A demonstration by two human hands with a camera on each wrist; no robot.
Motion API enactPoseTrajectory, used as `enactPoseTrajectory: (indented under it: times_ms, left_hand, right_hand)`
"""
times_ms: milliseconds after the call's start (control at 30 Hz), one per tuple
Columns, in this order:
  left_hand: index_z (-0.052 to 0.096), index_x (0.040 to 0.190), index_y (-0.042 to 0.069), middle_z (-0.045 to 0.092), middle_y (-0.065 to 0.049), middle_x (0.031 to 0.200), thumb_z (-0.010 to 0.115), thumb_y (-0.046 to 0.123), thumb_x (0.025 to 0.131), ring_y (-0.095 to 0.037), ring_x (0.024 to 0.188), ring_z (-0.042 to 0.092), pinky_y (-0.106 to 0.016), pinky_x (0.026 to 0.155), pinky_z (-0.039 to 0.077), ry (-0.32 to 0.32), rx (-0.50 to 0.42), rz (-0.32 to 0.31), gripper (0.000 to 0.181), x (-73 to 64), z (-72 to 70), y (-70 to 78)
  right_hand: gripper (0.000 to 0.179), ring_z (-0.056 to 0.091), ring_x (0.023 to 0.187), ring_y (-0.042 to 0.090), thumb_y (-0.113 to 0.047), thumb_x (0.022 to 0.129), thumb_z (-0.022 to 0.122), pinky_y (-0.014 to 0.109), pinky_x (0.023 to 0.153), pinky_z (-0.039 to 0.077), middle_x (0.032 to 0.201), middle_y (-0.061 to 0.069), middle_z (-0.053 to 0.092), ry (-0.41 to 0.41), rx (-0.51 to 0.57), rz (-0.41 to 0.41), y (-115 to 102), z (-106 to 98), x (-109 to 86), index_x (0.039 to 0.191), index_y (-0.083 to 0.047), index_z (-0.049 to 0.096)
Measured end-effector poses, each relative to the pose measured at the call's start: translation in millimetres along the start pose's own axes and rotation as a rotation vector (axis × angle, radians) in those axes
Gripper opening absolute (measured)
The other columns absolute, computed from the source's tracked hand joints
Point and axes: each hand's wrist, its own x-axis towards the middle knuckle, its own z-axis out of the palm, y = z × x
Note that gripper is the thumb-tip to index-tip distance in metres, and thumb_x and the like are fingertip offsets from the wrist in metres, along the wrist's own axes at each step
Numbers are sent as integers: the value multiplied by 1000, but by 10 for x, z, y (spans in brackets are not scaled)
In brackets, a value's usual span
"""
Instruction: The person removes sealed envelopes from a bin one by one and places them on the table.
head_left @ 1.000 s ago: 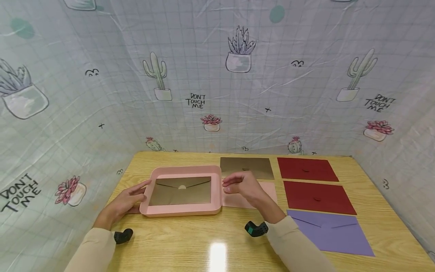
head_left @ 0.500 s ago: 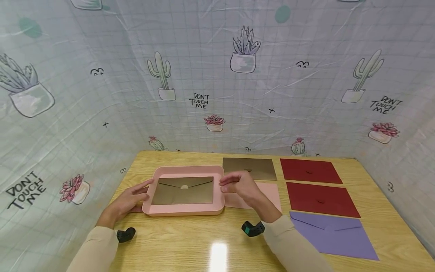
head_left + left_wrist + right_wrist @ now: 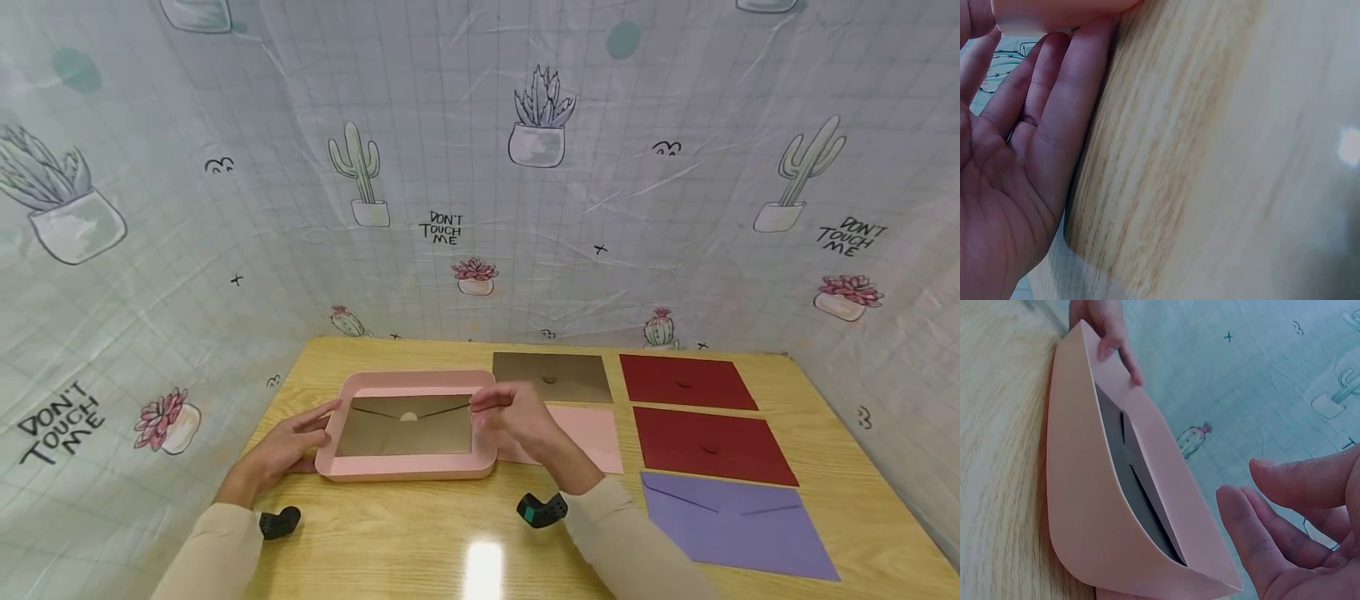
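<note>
A pink rectangular tray [image 3: 405,476] lies on the left part of the table, with a bronze-gold envelope [image 3: 408,435] flat inside, flap side up. My left hand [image 3: 281,446] holds the tray's left end; in the right wrist view its thumb and a finger reach over the rim, while the left wrist view has other fingers [image 3: 1066,94] along the outside, low by the table. Over the tray's right end hovers my right hand [image 3: 517,421], fingers loosely bent, holding nothing. Its thumb and fingertips stand apart beyond the tray wall [image 3: 1079,475] in the right wrist view.
Right of the tray lie another bronze envelope [image 3: 551,379] and a pink envelope [image 3: 585,433], partly behind my right hand. Farther right are two red envelopes [image 3: 686,382] and a purple envelope [image 3: 738,521]. A printed curtain [image 3: 480,192] encloses the table [image 3: 390,533].
My right hand has moved left, from beside the tray's right edge to above its right end. My left hand stays at the tray's left end. The head view has shifted slightly.
</note>
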Motion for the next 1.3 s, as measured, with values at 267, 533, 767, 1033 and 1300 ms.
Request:
enactPoseTrajectory:
  times_ms: [267, 533, 767, 1033, 1300]
  left_hand:
    - [29, 166, 26, 24, -23, 172, 62, 13, 98, -40, 138, 55, -43, 89, 63, 14, 10, 0, 77, 0, 4, -14]
    - [26, 167, 25, 23, -22, 172, 60, 13, 100, -35, 136, 55, -42, 86, 62, -16, 6, 22, 76, -14, -31, 23]
    - [29, 167, 25, 20, -20, 174, 61, 13, 99, -35, 137, 54, -40, 85, 62, -17, -4, 17, 76, -17, -23, 44]
    - [28, 167, 24, 21, -22, 173, 60, 12, 99, -39, 139, 53, -42, 86, 63, -6, 0, 13, 76, -57, -27, 12]
    - [29, 166, 26, 22, -18, 173, 61, 13, 100, -35, 138, 53, -41, 85, 62, -7, -1, 14, 75, -34, -15, 31]
  right_hand:
    - [33, 74, 106, 37, 19, 85, 67, 32, 86, 63, 122, 39, 67, 8, 42, 30, 11, 111, 24, 117, 13, 70]
    - [35, 71, 113, 38, 18, 88, 62, 35, 92, 62, 127, 36, 66, 14, 52, 60, 29, 173, 97, 122, 11, 69]
    - [32, 72, 114, 35, 13, 91, 64, 32, 92, 61, 127, 33, 68, 44, 60, 83, 26, 199, 105, 123, 10, 69]
    - [33, 69, 116, 33, 6, 94, 65, 36, 97, 59, 132, 29, 65, 60, 94, 102, 8, 272, 108, 127, 8, 67]
    - [46, 36, 152, 45, -16, 109, 51, 61, 125, 27, 158, 26, 40, 69, 229, 190, -22, 348, 140, 149, 6, 49]
